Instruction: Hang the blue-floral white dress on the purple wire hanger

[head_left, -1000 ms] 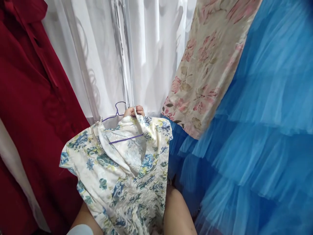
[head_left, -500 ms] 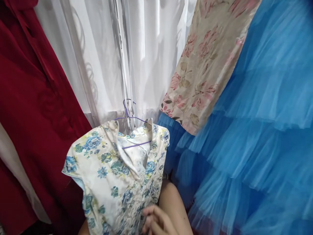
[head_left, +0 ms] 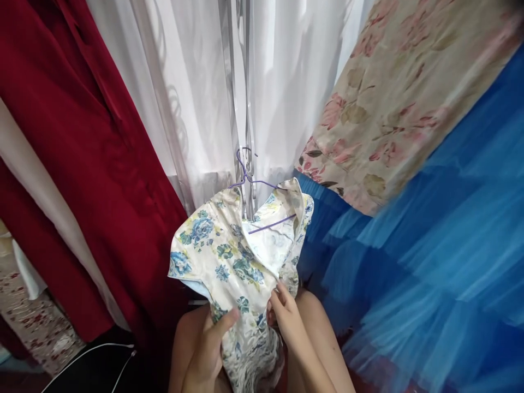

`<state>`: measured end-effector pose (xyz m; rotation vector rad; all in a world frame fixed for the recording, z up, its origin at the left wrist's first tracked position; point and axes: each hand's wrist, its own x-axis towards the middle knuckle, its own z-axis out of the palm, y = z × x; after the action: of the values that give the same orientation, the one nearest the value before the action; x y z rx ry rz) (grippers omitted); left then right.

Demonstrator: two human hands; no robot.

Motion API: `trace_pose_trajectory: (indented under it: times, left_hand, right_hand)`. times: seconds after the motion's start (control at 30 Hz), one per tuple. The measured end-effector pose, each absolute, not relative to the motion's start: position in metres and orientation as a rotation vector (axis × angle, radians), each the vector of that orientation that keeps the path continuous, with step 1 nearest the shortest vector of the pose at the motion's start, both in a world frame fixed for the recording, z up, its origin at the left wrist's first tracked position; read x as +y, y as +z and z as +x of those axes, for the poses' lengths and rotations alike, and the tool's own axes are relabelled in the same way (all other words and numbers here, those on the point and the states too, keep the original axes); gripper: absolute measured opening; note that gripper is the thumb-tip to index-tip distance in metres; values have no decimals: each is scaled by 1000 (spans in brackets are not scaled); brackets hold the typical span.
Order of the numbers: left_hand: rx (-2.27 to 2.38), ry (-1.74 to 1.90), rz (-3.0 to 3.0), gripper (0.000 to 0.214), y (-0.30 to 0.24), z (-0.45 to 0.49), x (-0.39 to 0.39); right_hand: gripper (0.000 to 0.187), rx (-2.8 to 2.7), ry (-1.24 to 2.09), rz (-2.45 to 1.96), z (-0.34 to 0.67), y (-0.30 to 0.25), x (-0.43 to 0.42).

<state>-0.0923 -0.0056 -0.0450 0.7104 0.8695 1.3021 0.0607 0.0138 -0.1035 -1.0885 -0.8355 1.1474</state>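
**Left hand [head_left: 207,344] and right hand [head_left: 285,314] both clamped on the floral top [head_left: 235,262]**

Your hands are apart from each other. Left has the side, thumb on the front, other fingers mostly hidden. Right pinches the cloth just below the V-neck. Top hangs in front of you, above and between your bare legs [head_left: 327,338], on a purple wire hanger [head_left: 245,177]; hook sticks up past the collar, bar shows across the neck opening.

Room: white curtain [head_left: 196,98] behind, shiny vertical strips down its middle. Red garment [head_left: 143,229] to your left, black object with a pale edge low beside it. Right: beige cloth with pink flowers [head_left: 388,109] over blue tulle tiers [head_left: 409,262].

Top's look: off-white, blue-green blooms, yellow touches, short sleeves, pale lining, lower part crinkled.
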Motion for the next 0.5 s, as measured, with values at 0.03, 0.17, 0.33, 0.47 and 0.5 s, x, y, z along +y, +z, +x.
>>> trace_pose_trajectory:
  times: [0.03, 0.17, 0.33, 0.47, 0.5]
  left_hand:
    - [850, 1269, 697, 49, -50, -92, -7]
    - [837, 1242, 680, 63, -63, -90, -4]
    - [1026, 1581, 752, 56, -80, -95, 18]
    - [1306, 1964, 999, 51, -100, -96, 29]
    - [1354, 1953, 1119, 49, -104, -94, 28]
  right_hand:
    - [24, -868, 1156, -1090, 60, -103, 15]
    - [20, -937, 1163, -1076, 63, -103, 15]
    - [23, -992, 1153, -1130, 69, -103, -5]
    - [21, -1041, 1193, -1191, 66, -108, -29]
    - [20, -1045, 1208, -1201, 64, -108, -33]
